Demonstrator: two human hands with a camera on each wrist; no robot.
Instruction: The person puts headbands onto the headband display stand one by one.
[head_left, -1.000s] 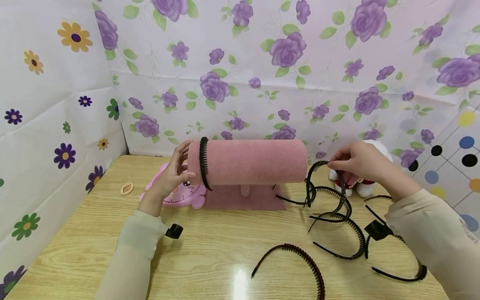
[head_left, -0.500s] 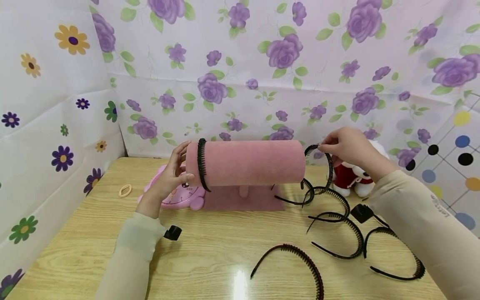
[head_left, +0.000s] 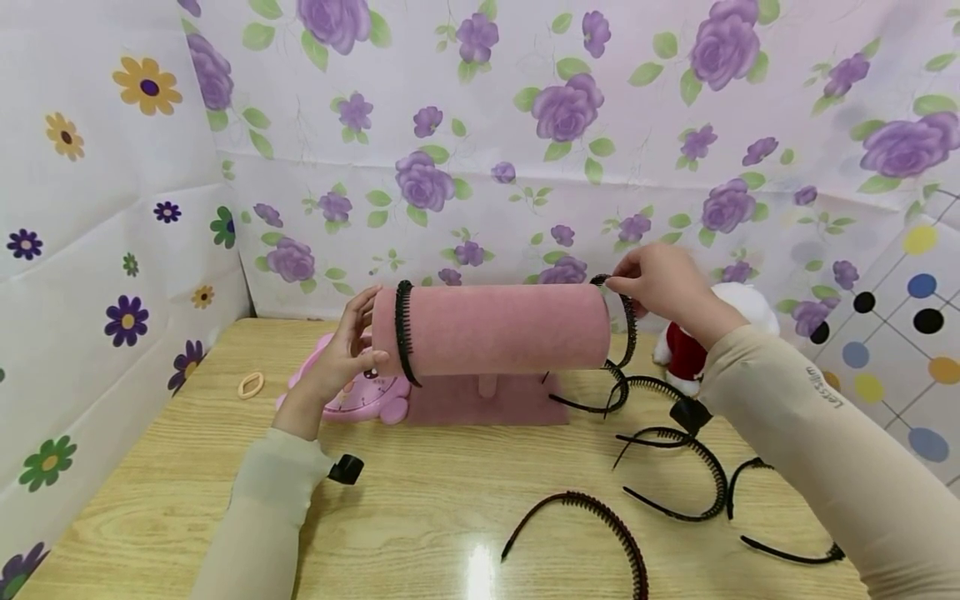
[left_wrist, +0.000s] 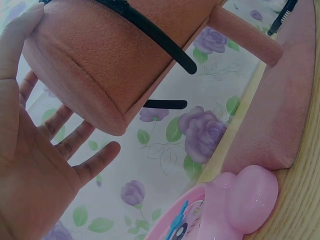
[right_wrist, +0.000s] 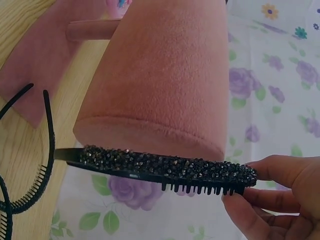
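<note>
A pink velvet headband stand (head_left: 495, 327) has a horizontal roll on a post over a flat base. My left hand (head_left: 335, 360) holds the roll's left end, thumb in front and fingers spread behind. Near that end a black toothed headband (head_left: 403, 333) sits over the roll; its two tips hang below in the left wrist view. My right hand (head_left: 663, 279) pinches the top of another black headband (right_wrist: 165, 167), covered in dark sparkling stones, with comb teeth inside. This headband stands at the roll's right end face, its lower part partly behind the roll in the head view.
Several black headbands (head_left: 720, 467) lie on the wooden table (head_left: 420, 517) at the right, and a dark reddish one (head_left: 607, 512) in front. A pink clock (head_left: 367, 396) sits behind the left hand, a beige ring (head_left: 251, 384) farther left. A white-and-red plush toy (head_left: 682, 354) stands behind the right arm.
My right hand has lifted the headband off the pile and carried it left and up to the roll's right end. The left hand has stayed on the stand.
</note>
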